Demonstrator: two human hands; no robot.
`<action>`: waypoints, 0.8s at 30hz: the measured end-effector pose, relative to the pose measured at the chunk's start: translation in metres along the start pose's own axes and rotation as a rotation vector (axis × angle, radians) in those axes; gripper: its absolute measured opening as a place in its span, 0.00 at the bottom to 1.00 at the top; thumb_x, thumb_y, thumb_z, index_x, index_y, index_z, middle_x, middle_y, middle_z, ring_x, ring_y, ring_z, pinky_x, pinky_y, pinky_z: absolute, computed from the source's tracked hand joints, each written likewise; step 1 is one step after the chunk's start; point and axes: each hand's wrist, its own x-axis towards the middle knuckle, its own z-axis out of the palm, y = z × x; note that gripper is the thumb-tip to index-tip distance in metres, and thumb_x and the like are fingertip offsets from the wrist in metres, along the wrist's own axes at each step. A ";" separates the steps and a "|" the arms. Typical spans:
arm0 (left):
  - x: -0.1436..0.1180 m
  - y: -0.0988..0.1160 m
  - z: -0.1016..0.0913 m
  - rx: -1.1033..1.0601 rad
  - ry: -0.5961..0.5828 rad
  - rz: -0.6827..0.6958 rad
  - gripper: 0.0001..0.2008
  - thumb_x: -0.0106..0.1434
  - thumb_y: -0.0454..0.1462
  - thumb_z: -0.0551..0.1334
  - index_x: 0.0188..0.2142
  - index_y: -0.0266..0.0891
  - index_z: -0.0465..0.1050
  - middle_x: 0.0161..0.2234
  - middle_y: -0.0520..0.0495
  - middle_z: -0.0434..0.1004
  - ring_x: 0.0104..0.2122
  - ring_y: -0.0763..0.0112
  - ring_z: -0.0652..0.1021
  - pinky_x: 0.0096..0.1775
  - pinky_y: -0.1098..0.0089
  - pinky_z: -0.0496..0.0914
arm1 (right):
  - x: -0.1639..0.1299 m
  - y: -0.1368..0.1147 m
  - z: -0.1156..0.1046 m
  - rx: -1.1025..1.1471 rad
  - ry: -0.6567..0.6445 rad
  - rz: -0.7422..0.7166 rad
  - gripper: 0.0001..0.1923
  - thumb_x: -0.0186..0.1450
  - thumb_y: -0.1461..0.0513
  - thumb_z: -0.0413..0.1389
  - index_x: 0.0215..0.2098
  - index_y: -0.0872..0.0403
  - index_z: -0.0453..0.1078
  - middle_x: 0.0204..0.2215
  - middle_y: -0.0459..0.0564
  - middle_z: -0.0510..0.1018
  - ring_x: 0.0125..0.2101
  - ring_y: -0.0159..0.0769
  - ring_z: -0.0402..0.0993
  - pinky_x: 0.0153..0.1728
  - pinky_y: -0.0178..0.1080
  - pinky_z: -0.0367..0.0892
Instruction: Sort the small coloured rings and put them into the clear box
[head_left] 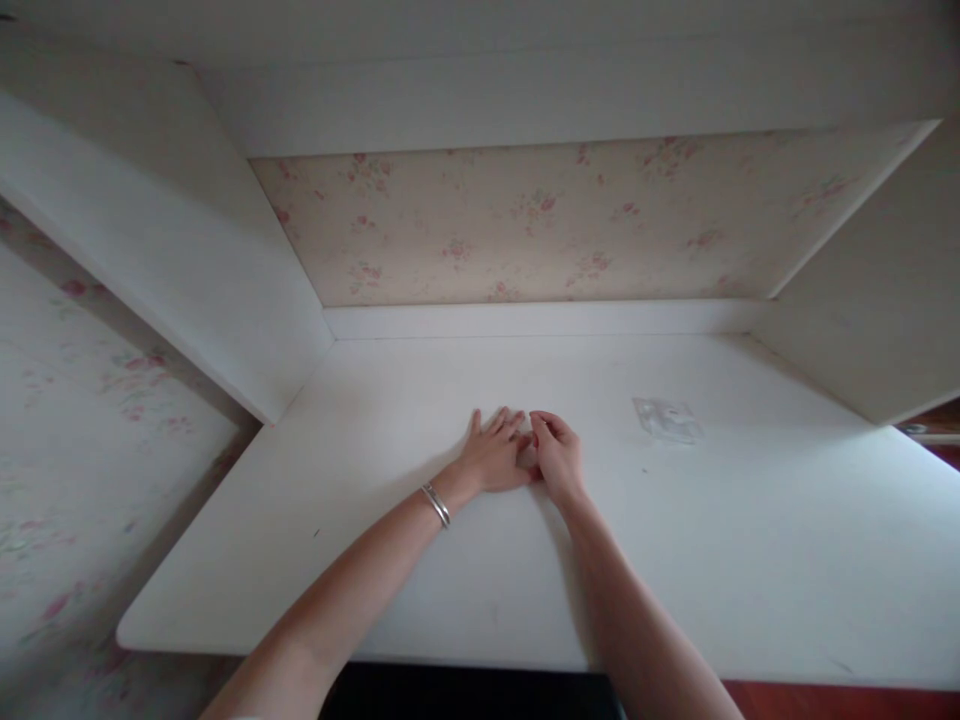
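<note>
My left hand point(496, 455) lies palm down on the white desk point(465, 590), its fingers spread and nothing in its grasp. A silver bracelet point(436, 505) circles that wrist. Close against its thumb side is my right hand point(556, 455), with thumb and forefinger drawn together in a pinch. A small pale patch point(527, 457) shows between the two hands; what it is, and what the right fingertips hold, is too small and partly hidden to make out.
A clear plastic bag point(667, 420) lies on the desk to the right. White side panels point(862, 300) and an overhead board point(525, 100) frame the desk, with flowered wallpaper point(525, 235) at the back. Below the front edge is something black point(472, 692).
</note>
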 end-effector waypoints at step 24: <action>-0.042 -0.021 -0.020 -0.031 0.244 0.041 0.11 0.67 0.38 0.53 0.43 0.42 0.73 0.42 0.45 0.75 0.45 0.65 0.73 0.49 0.63 0.66 | -0.021 -0.001 -0.003 -0.942 -0.267 -0.431 0.13 0.65 0.59 0.48 0.37 0.48 0.75 0.31 0.49 0.79 0.31 0.36 0.73 0.37 0.36 0.59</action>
